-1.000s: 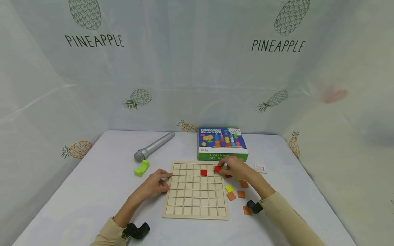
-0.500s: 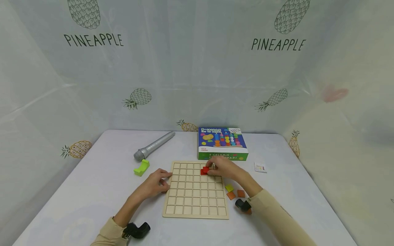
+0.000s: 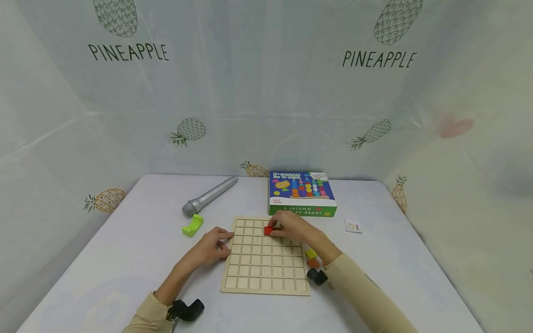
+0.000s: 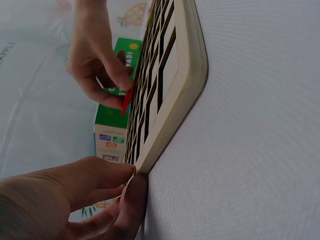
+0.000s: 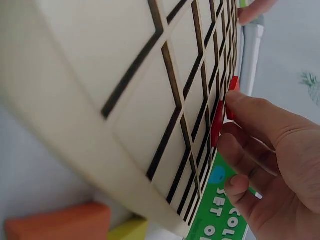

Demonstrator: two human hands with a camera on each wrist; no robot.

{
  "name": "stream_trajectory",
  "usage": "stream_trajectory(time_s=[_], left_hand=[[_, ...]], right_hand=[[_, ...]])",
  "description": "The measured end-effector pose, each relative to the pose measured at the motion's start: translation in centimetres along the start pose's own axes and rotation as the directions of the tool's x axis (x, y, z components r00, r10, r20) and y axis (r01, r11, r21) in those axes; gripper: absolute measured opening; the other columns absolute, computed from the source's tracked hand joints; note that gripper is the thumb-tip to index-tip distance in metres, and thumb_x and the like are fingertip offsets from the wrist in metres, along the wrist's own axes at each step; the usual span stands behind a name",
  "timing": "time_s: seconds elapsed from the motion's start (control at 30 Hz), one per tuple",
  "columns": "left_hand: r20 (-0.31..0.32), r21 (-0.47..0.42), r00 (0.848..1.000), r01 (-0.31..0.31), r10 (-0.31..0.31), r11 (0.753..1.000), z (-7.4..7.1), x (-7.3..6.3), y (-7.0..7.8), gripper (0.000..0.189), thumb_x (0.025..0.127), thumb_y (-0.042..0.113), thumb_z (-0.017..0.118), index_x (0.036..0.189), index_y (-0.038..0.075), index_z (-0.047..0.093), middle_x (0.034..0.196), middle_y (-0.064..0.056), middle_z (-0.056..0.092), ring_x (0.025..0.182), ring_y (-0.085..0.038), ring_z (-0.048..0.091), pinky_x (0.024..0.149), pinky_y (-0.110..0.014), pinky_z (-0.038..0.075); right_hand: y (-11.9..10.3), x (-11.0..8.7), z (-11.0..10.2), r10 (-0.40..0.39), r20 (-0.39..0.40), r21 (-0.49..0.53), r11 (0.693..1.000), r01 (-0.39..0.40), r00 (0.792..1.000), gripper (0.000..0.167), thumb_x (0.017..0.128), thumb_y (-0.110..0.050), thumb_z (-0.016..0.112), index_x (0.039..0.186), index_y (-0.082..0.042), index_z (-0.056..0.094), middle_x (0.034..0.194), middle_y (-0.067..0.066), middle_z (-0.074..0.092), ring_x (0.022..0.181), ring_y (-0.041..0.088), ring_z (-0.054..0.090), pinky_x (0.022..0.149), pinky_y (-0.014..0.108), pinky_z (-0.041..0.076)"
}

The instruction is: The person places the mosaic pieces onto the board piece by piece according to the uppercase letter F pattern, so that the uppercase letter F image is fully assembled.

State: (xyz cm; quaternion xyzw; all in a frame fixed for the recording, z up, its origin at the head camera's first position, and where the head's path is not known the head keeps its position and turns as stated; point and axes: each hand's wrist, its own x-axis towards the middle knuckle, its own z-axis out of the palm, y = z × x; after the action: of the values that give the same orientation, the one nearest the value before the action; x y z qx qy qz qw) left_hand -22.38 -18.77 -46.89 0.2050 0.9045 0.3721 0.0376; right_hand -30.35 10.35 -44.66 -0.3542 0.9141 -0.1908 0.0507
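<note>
A light wooden grid board [image 3: 265,271] with square cells lies flat on the table. My left hand [image 3: 208,248] pinches its left edge between fingers and thumb, as the left wrist view [image 4: 95,197] shows. Over the upper part of the board, my right hand [image 3: 291,226] pinches a red square tile [image 5: 233,89], held tilted just above the cells. Right beside it, another red tile [image 5: 216,126] sits in a cell, mostly hidden by the right hand in the head view.
Orange [image 3: 313,262] and yellow tiles [image 3: 311,253] lie right of the board, partly behind the right sleeve. A bead-set box [image 3: 302,194] stands behind it. Further left are a silver microphone [image 3: 210,196] and a green curved block [image 3: 193,226]. A small white card [image 3: 352,225] lies right.
My right hand has carried the red tile leftward across the board, from its upper right corner past the seated red tile. The left hand has stayed at the board's edge.
</note>
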Motion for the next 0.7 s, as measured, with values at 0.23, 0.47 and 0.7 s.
stream_trajectory(time_s=[0.23,0.47,0.7], left_hand=[[0.0,0.005,1.0,0.002,-0.002,1.0,-0.03,0.04,-0.01,0.051,0.084,-0.001,0.067,0.133,-0.008,0.056,0.126,-0.023,0.055,0.08,-0.008,0.06,0.068,-0.019,0.046],[0.003,-0.027,1.0,0.012,-0.012,1.0,0.0,0.02,0.05,0.052,0.084,-0.002,0.067,0.134,-0.01,0.054,0.124,-0.024,0.054,0.079,-0.008,0.059,0.065,-0.019,0.047],[-0.001,-0.022,1.0,0.021,-0.021,1.0,-0.04,-0.01,0.11,0.052,0.083,-0.003,0.066,0.134,-0.01,0.054,0.124,-0.024,0.055,0.081,-0.012,0.059,0.066,-0.018,0.047]], right_hand=[[-0.31,0.23,0.16,-0.004,0.006,0.001,1.0,0.004,1.0,0.022,0.089,-0.024,0.072,0.107,-0.01,0.072,0.102,0.0,0.067,0.089,0.011,0.059,0.08,0.028,0.052],[-0.49,0.12,0.2,0.004,0.0,0.012,1.0,-0.004,1.0,0.022,0.089,-0.023,0.073,0.106,-0.01,0.072,0.101,0.001,0.066,0.091,0.014,0.061,0.081,0.03,0.052],[-0.6,-0.03,0.3,0.018,-0.008,-0.01,1.0,-0.018,1.0,0.022,0.089,-0.025,0.073,0.106,-0.011,0.072,0.101,0.0,0.064,0.09,0.013,0.06,0.081,0.031,0.052]])
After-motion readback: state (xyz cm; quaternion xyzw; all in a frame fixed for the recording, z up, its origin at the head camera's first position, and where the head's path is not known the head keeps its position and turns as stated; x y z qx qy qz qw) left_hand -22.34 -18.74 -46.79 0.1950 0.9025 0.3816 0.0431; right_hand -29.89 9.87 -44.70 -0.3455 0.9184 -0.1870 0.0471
